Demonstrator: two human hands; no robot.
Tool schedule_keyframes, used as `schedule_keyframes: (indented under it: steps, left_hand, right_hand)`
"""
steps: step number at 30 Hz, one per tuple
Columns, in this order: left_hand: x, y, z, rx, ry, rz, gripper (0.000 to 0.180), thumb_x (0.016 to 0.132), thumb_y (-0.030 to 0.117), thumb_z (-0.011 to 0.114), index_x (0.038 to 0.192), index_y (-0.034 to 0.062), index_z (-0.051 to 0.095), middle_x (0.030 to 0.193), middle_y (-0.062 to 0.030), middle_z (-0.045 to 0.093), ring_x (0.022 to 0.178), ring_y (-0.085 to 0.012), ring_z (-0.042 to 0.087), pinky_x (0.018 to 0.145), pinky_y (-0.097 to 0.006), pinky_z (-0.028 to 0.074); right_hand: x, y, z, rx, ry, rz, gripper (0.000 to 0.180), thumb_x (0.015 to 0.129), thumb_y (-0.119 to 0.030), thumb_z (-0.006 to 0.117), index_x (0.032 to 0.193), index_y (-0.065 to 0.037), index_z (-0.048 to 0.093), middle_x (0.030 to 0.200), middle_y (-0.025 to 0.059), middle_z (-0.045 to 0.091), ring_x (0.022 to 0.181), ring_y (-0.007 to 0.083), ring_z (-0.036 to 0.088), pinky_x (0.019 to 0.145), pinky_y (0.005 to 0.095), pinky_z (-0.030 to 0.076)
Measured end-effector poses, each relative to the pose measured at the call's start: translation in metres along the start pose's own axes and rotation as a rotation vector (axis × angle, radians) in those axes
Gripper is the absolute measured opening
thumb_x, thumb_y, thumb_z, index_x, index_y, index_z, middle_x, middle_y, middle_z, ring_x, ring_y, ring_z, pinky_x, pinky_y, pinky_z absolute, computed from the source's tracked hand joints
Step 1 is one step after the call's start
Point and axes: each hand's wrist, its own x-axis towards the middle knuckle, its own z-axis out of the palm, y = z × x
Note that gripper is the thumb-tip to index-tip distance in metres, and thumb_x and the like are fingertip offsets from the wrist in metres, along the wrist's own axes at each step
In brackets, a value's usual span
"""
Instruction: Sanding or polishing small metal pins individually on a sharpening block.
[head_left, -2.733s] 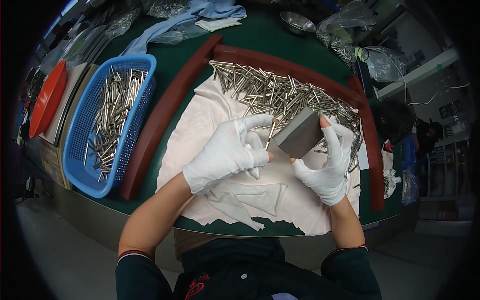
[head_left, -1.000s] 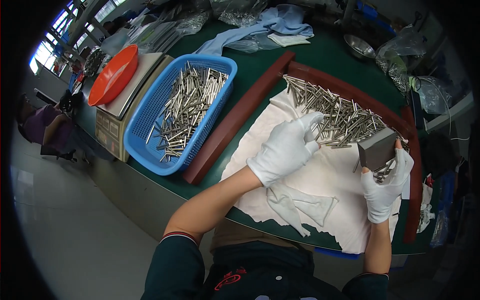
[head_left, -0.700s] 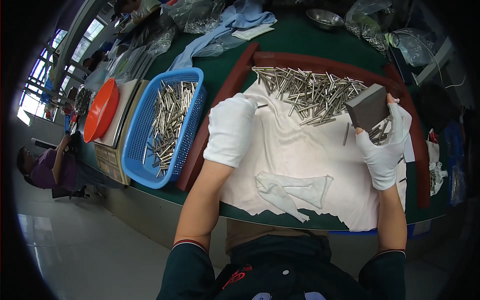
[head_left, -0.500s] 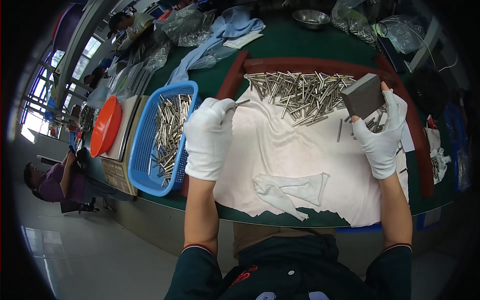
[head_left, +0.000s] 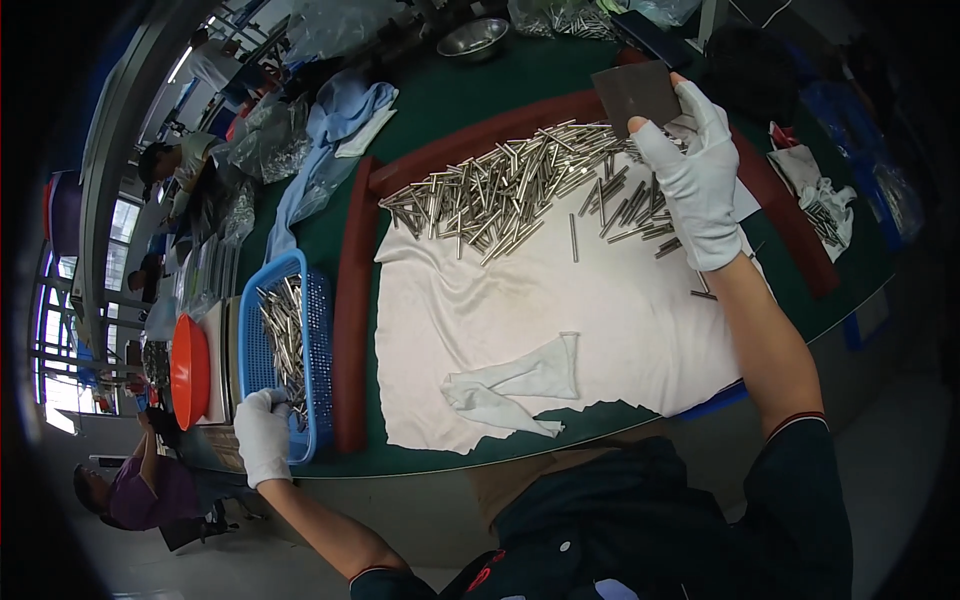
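My left hand, in a white glove, rests at the near corner of the blue basket, its fingers curled over the rim there; whether they pinch anything I cannot tell. The basket is a long, perforated plastic tray holding a loose row of metal pins, and it lies on the green surface just left of a dark red rail that runs along the edge of the white cloth. My right hand, also gloved in white, is raised over the far right part of the cloth and pinches a flat dark grey block by its lower edge between thumb and fingers; the block is tilted and held clear of the surface. Below and left of that hand, a heap of metal pins lies across the far part of the cloth, against the curved far section of the red rail, with a few single pins scattered toward the right. A crumpled white rag lies on the near part of the cloth. Left of the basket stands a round orange dish on a pale rectangular box. At the far side of the surface lie a light blue cloth, clear plastic bags and a round metal bowl. At the right edge, another white cloth carries a small cluster of pins. A seated person is visible beyond the lower left of the surface.
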Motion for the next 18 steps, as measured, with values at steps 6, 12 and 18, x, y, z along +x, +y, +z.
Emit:
schedule_keyframes:
  steps: [6, 12, 18]
  left_hand:
    - [0.001, 0.021, -0.027, 0.103, 0.090, 0.075, 0.022, 0.074, 0.002, 0.065, 0.096, -0.0004, 0.065, 0.089, -0.0172, 0.066, 0.082, -0.0303, 0.064, 0.074, -0.035, 0.050]
    - [-0.005, 0.150, -0.053, -0.017, 0.385, 0.738, 0.006, 0.077, 0.005, 0.062, 0.083, 0.0037, 0.062, 0.077, -0.0119, 0.060, 0.071, -0.0313, 0.059, 0.063, -0.038, 0.046]
    - [0.008, 0.277, 0.003, -0.303, -0.011, 1.145, 0.010, 0.077, 0.004, 0.061, 0.085, 0.0030, 0.067, 0.082, -0.0133, 0.063, 0.073, -0.0312, 0.061, 0.067, -0.035, 0.050]
  right_hand:
    - [0.005, 0.004, 0.000, 0.197, 0.023, 0.187, 0.077, 0.067, -0.033, 0.082, 0.123, 0.007, 0.049, 0.115, 0.0154, 0.047, 0.093, 0.0190, 0.058, 0.079, 0.0279, 0.050]
    - [0.007, 0.010, -0.005, 0.216, 0.041, 0.235, 0.076, 0.067, -0.033, 0.082, 0.123, 0.007, 0.049, 0.114, 0.0150, 0.047, 0.090, 0.0175, 0.059, 0.078, 0.0278, 0.051]
    - [0.009, 0.018, -0.005, 0.223, 0.081, 0.256, 0.079, 0.067, -0.036, 0.081, 0.123, 0.007, 0.048, 0.114, 0.0152, 0.047, 0.091, 0.0176, 0.058, 0.079, 0.0285, 0.050]
